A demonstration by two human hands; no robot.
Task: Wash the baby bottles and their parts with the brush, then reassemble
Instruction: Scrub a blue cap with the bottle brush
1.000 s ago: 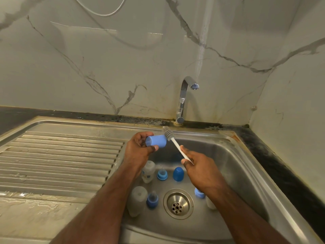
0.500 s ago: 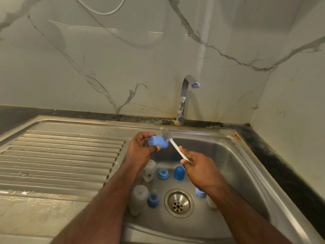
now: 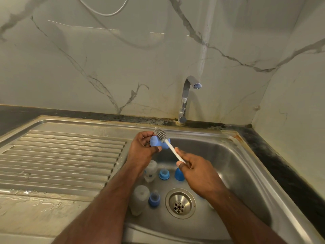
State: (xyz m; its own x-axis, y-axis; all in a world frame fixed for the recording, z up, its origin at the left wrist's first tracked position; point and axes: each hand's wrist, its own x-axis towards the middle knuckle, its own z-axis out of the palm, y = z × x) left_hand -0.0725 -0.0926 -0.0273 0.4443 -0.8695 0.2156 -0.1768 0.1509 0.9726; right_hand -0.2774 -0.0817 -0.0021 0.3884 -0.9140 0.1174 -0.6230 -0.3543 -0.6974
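Two bottles and blue parts lie beside the drain.

dim warm light, sharp, wide-angle bowed edges

Bottles lie in the sink, left of the drain.

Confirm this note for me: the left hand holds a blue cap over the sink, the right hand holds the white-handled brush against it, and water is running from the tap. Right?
Not quite. The head view shows no water running from the tap. The rest stands: the left hand holds the blue cap over the sink, and the right hand holds the brush against it.
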